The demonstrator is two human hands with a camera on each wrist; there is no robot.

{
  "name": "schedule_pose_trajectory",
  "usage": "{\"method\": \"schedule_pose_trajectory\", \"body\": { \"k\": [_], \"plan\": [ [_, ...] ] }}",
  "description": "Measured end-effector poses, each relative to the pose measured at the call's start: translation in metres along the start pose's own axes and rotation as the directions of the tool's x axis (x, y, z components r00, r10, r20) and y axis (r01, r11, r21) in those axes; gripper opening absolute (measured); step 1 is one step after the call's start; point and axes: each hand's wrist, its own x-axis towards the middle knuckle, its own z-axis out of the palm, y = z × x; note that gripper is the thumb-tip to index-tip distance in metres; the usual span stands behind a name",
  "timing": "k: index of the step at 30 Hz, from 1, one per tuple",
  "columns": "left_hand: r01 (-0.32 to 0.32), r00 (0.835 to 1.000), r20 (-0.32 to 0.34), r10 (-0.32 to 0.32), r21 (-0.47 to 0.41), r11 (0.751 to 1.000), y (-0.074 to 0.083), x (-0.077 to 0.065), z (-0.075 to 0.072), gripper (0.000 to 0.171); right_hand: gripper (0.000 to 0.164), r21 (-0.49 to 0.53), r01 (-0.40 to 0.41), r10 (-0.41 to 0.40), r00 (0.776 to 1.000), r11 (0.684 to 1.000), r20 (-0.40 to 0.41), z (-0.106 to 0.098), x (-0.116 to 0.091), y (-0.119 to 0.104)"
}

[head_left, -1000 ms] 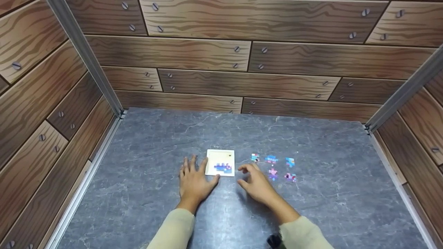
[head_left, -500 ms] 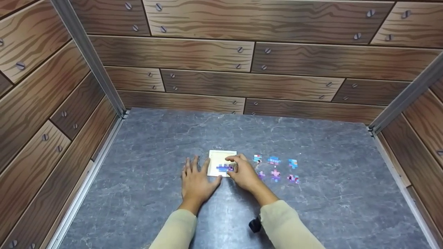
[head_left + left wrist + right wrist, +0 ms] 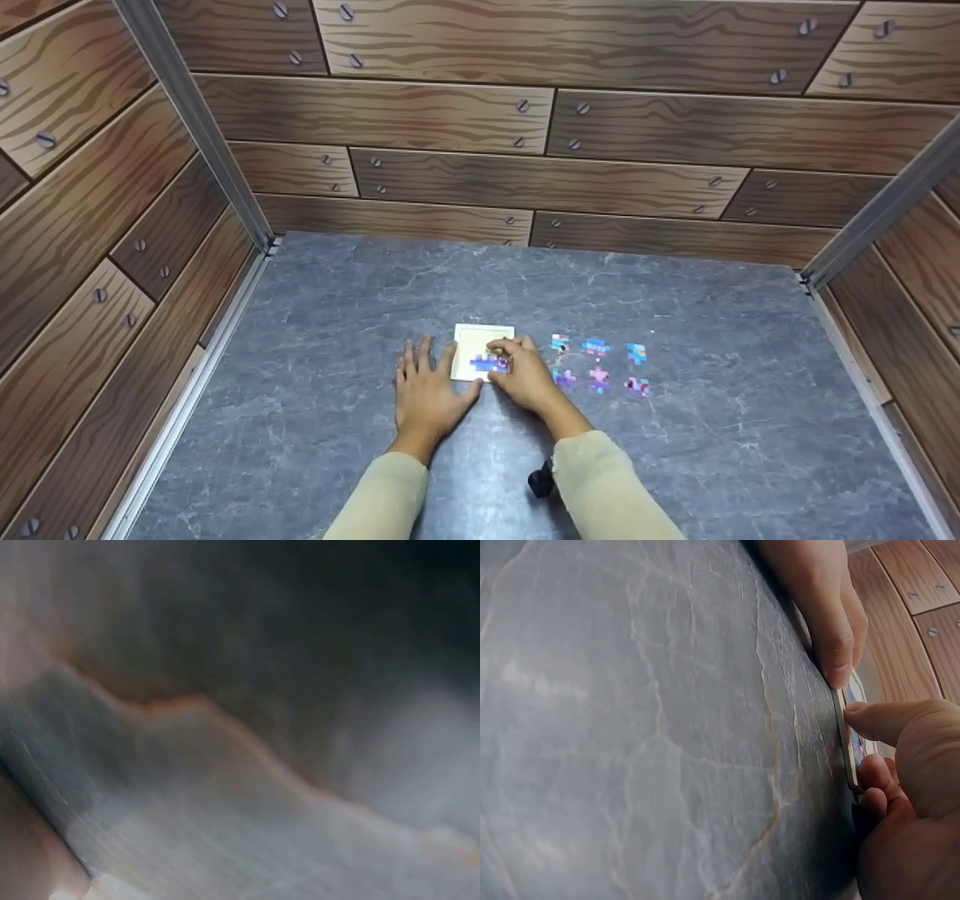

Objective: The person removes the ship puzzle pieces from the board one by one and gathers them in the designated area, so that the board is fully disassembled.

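In the head view a small pale puzzle tray lies on the grey tabletop, with joined blue and purple jigsaw pieces along its near side. My left hand lies spread at the tray's left, index finger and thumb against its edge and near corner. Over the near right part is my right hand, thumb and bent index finger apart around the pieces. In the right wrist view its thumb reaches onto the tray rim, other fingers curled at the side. Whether it pinches a piece is hidden.
Right of the tray lie several loose jigsaw pieces in two rows. Wood-patterned walls with metal corner posts enclose the tabletop. A black object sits by the right sleeve. The left wrist view is mostly blurred surface.
My right hand has moved left from beside the tray to over its pieces, then stayed there with a slight shift. The left hand keeps its place at the tray.
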Motion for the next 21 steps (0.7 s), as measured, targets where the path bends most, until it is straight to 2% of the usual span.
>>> {"method": "schedule_pose_trajectory", "body": {
  "k": [13, 21],
  "plan": [
    [-0.023, 0.999, -0.039, 0.022, -0.019, 1.000, -0.0014, 0.0012, 0.0014, 0.086, 0.038, -0.044, 0.024, -0.026, 0.999, 0.999, -0.025, 0.0066, -0.0010, -0.0035],
    [-0.009, 1.000, -0.010, 0.008, -0.012, 1.000, -0.0017, 0.0003, 0.0013, 0.087, 0.033, -0.051, 0.028, -0.030, 0.999, 0.998, -0.035, 0.0084, -0.0021, -0.0037]
  ]
}}
